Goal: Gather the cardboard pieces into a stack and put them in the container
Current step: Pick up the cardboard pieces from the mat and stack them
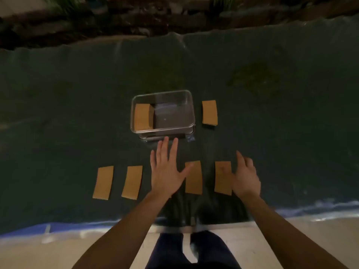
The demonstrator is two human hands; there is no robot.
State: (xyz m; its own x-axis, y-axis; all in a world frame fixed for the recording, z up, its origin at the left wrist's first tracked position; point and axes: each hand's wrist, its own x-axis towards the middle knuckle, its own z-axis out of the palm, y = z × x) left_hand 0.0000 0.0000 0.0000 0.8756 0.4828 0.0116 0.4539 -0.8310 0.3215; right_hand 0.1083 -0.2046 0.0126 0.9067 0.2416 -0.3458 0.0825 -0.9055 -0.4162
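Observation:
A clear plastic container stands mid-table with one brown cardboard piece seen at its left side. Another cardboard piece lies just right of the container. Several more lie in a row nearer me: two at the left, one in the middle and one at the right. My left hand hovers flat with fingers spread, between the row and the container, thumb over the middle piece. My right hand has its fingers apart at the right piece's edge.
The table is covered with a dark green cloth; its near edge runs just in front of my legs. Dark rocks and plants lie beyond the far edge. Pale floor shows below.

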